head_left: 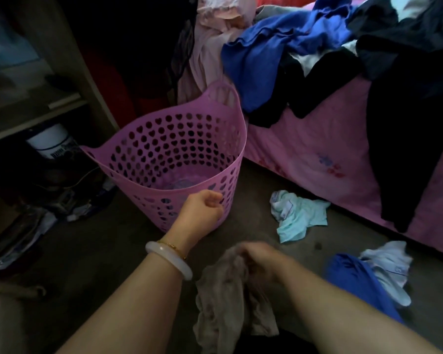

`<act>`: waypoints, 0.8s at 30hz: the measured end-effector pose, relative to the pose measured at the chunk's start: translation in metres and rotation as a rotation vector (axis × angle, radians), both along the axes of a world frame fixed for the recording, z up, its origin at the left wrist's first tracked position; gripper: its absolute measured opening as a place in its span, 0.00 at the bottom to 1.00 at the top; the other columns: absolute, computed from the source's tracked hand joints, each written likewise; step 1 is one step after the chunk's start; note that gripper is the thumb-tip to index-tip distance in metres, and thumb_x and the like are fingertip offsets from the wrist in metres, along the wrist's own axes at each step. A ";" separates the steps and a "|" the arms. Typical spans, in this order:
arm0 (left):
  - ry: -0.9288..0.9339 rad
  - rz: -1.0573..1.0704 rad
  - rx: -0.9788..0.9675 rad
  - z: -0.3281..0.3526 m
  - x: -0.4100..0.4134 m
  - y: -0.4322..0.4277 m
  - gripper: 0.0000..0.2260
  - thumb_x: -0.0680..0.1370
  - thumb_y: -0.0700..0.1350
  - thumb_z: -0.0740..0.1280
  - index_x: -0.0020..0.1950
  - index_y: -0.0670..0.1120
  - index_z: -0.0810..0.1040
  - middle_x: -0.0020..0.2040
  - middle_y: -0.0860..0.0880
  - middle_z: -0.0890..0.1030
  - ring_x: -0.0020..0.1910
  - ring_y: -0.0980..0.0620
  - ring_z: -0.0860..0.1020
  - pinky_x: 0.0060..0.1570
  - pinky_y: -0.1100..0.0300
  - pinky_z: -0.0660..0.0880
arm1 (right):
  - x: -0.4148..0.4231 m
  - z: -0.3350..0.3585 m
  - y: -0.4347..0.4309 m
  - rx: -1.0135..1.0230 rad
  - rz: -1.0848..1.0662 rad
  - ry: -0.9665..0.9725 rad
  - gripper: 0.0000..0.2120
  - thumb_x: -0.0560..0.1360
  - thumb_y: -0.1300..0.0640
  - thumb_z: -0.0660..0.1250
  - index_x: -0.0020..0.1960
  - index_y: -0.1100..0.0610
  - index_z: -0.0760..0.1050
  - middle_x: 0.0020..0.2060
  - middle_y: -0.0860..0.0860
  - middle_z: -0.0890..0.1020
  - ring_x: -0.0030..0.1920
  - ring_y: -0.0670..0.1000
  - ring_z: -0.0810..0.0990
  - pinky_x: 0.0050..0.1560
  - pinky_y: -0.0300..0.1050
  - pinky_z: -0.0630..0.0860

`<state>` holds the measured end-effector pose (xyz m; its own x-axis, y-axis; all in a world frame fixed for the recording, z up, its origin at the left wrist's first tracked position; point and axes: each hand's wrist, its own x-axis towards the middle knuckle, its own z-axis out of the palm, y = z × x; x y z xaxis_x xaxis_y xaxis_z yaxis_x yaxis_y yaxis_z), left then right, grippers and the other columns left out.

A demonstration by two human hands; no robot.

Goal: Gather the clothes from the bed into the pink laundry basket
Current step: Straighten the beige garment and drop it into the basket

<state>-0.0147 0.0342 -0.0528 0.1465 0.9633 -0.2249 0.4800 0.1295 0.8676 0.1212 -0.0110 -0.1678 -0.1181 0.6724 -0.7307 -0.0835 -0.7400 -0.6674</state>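
Note:
The pink laundry basket [161, 146] with heart-shaped holes stands on the floor beside the bed [317, 154]. My left hand [202, 208] is at the basket's near rim, fingers curled, apparently gripping the rim. My right hand [258, 261] grips a crumpled beige garment [223, 302] low in front of me, apart from the basket. On the bed lies a pile of clothes: a blue garment [266, 54], black garments [407, 98] hanging over the edge, and pale pink ones [215, 42] at the far end.
On the floor lie a mint-green garment [299, 215] and a blue and white bundle [368, 274] to my right. A dark shelf unit [49, 98] with a white tub [51, 141] and clutter stands to the left.

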 end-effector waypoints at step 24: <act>-0.029 -0.122 0.309 0.073 0.007 -0.004 0.06 0.75 0.40 0.67 0.46 0.37 0.78 0.38 0.45 0.79 0.38 0.52 0.75 0.37 0.59 0.71 | 0.080 0.196 0.010 0.887 0.181 -0.647 0.23 0.64 0.42 0.77 0.55 0.49 0.77 0.49 0.46 0.83 0.49 0.44 0.81 0.50 0.45 0.78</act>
